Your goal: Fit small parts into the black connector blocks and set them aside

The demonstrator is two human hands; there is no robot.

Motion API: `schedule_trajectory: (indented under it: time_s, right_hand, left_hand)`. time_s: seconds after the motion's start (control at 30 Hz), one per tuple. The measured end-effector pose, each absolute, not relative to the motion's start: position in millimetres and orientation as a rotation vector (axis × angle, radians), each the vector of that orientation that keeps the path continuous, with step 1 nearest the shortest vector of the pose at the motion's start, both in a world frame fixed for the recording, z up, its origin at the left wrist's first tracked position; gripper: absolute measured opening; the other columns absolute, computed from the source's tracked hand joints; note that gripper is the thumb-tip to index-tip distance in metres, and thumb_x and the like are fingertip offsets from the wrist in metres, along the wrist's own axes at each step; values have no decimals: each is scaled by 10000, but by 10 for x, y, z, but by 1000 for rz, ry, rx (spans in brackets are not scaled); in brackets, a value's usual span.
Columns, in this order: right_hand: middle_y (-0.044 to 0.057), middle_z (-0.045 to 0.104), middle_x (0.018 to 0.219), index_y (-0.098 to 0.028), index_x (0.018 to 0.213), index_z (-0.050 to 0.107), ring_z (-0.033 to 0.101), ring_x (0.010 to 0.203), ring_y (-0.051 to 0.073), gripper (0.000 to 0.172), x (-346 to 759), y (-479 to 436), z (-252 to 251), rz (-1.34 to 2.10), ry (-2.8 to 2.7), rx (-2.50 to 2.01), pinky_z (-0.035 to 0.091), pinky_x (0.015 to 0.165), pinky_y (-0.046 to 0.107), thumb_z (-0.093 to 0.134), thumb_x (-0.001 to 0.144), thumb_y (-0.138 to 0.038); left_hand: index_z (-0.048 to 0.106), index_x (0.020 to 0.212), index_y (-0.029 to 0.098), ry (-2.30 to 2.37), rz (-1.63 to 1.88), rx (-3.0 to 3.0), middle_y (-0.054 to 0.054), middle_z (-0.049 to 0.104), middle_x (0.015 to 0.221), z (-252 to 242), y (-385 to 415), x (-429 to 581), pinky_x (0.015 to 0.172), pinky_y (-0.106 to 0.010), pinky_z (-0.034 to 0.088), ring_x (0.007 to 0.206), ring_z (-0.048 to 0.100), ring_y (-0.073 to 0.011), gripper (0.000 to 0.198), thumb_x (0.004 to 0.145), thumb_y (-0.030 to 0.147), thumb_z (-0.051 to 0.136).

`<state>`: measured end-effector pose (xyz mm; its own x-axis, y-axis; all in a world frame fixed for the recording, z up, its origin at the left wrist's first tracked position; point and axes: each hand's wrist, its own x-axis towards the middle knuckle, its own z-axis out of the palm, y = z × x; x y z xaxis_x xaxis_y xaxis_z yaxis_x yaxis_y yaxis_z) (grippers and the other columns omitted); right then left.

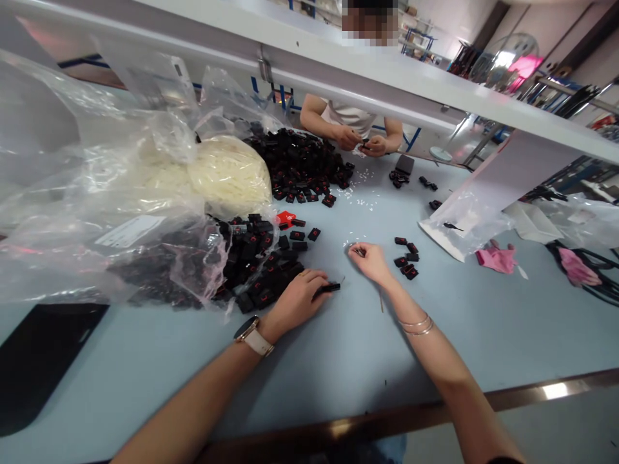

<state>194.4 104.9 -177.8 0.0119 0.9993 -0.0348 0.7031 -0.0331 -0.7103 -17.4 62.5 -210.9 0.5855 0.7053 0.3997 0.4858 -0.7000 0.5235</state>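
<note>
My left hand (pixel 300 295), with a watch on its wrist, is closed on a small black plastic part (pixel 331 287) just above the table. A thin light tip sticks out by the part's far end. My right hand (pixel 370 261), with bangles on its wrist, is pinched over the table beside a few tiny white pieces (pixel 352 238). What its fingertips hold is too small to tell. Left of my left hand lies a heap of black plastic parts (pixel 249 254) with red marks, partly under a clear bag. To the right of my right hand sits a small group of similar black parts (pixel 411 258).
Large clear plastic bags (pixel 145 167) fill the left side, one bulging with cream-coloured pieces (pixel 229 173). A black tray (pixel 43 361) lies front left. Across the table a co-worker's hands (pixel 362 142) handle a small part. A shelf beam (pixel 309 55) crosses above; pink gloves (pixel 497 258) lie right.
</note>
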Motion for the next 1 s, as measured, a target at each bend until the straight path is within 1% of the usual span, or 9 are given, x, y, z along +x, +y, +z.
schedule_trajectory:
  time_s: [0.07,0.13,0.2,0.27,0.43,0.6,0.67,0.87,1.0]
  right_hand:
    - [-21,569,590,-178,728,656,460,508,103,121,1890,860,-1742,1051,-1554,-1652,378,536,231,572,740,-264]
    - [-39,527,539,-183,713,638,416,465,89,116,1835,679,-1727,1275,-1434,-1551,353,496,226,595,693,-289]
    - [-54,482,493,-184,709,630,392,451,84,141,1785,549,-1733,1381,-1385,-1490,335,482,224,614,674,-320]
    - [-64,444,488,-180,706,620,373,460,79,177,1744,488,-1758,1392,-1388,-1448,316,479,222,619,681,-355]
    - [-58,426,558,-164,695,604,349,514,72,219,1678,499,-1857,1317,-1517,-1395,292,496,215,595,728,-380]
    - [-22,538,646,-167,728,645,461,610,100,113,1637,465,-1908,989,-1778,-1403,365,597,228,586,755,-260]
    - [-16,550,651,-171,726,649,483,627,106,94,1631,447,-1914,897,-1846,-1386,383,629,233,585,764,-228]
    - [-21,550,618,-179,692,640,496,602,106,105,1639,433,-1950,778,-1963,-1388,408,623,225,591,784,-192]
    - [-4,594,661,-183,764,661,541,635,115,94,1671,415,-2000,615,-2089,-1347,429,631,221,575,781,-150]
  left_hand:
    - [602,872,156,951,866,2454,-104,652,1017,-2115,628,-173,830,-397,513,933,591,-227,53,856,200,576]
    - [605,880,160,943,876,2444,-98,653,1010,-2117,631,-173,826,-390,515,929,592,-221,54,856,195,572]
    - [608,880,166,947,868,2439,-93,653,1015,-2116,633,-176,829,-385,513,933,593,-218,52,850,182,569]
    - [609,874,172,956,852,2440,-90,652,1023,-2116,632,-181,830,-379,512,939,595,-217,53,843,168,567]
    - [606,879,171,951,860,2458,-93,654,1018,-2123,629,-191,831,-389,513,945,595,-225,53,847,182,566]
    - [596,853,173,948,842,2457,-92,655,1017,-2128,630,-200,818,-381,513,930,593,-221,46,850,178,551]
    - [597,851,171,958,836,2449,-92,653,1018,-2135,633,-203,816,-379,512,927,591,-220,44,849,182,554]
    - [603,847,167,972,811,2453,-91,651,1026,-2165,639,-206,810,-380,508,919,592,-223,43,840,174,561]
    - [607,839,164,969,815,2467,-97,653,1017,-2157,638,-202,813,-382,511,919,588,-226,31,829,166,577]
